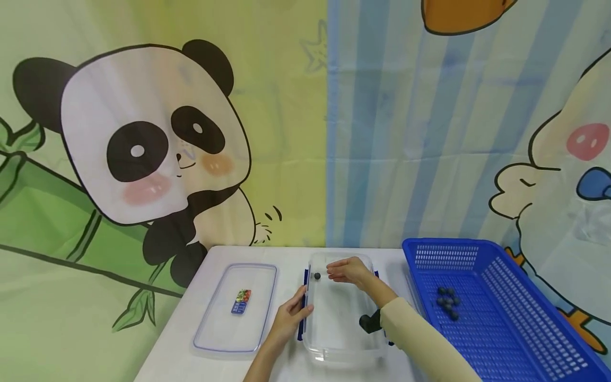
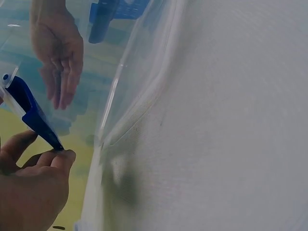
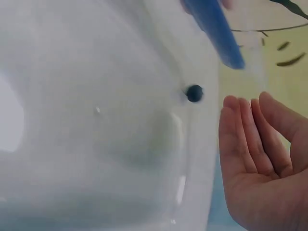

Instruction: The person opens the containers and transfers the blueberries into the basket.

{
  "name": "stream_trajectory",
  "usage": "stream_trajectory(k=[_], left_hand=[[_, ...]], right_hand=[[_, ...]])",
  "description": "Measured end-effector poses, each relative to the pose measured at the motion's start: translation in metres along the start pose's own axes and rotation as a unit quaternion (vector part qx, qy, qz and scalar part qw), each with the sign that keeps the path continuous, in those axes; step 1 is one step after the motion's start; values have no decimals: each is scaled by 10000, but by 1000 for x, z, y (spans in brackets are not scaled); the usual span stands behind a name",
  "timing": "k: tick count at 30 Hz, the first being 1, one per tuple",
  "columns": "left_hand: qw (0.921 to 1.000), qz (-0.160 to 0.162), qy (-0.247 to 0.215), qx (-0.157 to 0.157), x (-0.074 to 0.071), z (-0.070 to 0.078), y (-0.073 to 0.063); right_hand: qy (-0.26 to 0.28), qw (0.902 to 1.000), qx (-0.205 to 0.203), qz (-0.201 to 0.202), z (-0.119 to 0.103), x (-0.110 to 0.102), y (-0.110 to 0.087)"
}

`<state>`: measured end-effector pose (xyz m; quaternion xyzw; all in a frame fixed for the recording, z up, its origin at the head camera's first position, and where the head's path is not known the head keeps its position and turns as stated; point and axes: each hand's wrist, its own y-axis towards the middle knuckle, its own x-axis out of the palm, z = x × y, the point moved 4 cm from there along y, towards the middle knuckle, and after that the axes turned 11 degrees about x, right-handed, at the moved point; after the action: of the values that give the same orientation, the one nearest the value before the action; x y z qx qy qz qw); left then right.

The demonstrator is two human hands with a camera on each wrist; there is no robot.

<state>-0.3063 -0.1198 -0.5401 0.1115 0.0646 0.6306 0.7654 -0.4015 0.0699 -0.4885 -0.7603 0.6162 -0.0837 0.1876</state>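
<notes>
A clear plastic food container (image 1: 336,323) with blue side clips stands without its lid in the middle of the table. My left hand (image 1: 287,317) grips its left side, thumb over the rim; in the left wrist view the fingers are at the blue clip (image 2: 36,115). One blueberry (image 1: 317,276) lies inside near the far left corner; the right wrist view shows this dark round berry (image 3: 194,93) too. Over the far part of the container, my right hand (image 1: 352,271) hovers with fingers extended together and slightly cupped, palm empty in the right wrist view.
To the left, the clear lid (image 1: 224,323) with a printed label lies flat on the white table (image 1: 176,350). A blue plastic basket (image 1: 496,307) stands at the right, with several blueberries (image 1: 447,303) in it. A cartoon-printed curtain (image 1: 286,132) hangs behind the table.
</notes>
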Motion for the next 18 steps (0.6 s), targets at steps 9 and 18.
stream_trajectory(k=[9,18], left_hand=[[9998,-164,55,40,6,29,-9],[9998,-194,-46,62,2,21,-5]], right_hand=[[301,9975,27,646,16,24,21],[725,9949,363,595,28,26,32]])
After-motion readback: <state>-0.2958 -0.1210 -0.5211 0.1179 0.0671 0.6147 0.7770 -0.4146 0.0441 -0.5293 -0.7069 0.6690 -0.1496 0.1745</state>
